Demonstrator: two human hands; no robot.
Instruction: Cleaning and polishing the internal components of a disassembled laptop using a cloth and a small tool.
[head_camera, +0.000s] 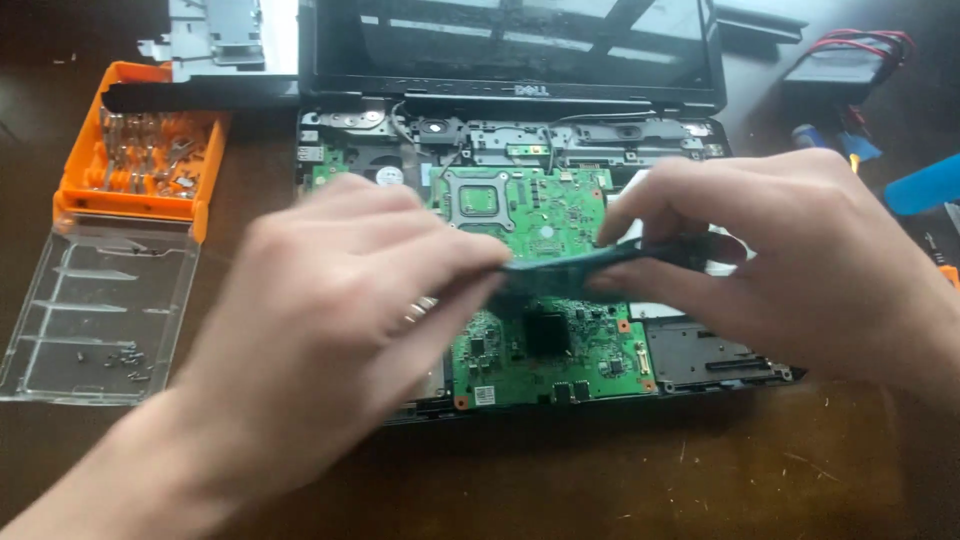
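An opened black laptop (700, 360) lies on a dark wooden table with its green circuit board (540, 210) bare and its screen (520, 40) tilted up at the back. Both my hands hover above the board and grip one thin, dark, flat part (570, 268) between them. My left hand (330, 330) pinches its left end with the fingertips. My right hand (790, 250) holds its right end. The part is blurred, so its exact kind is unclear. Much of the board's left side is hidden under my left hand.
An orange bit case (140, 150) with several metal bits stands at the left. Its clear lid (100, 310) lies in front of it, holding several small screws. A grey plastic panel (215, 35) rests at the back left. A black pack with red wires (850, 65) and blue tools (925, 185) lie at the right.
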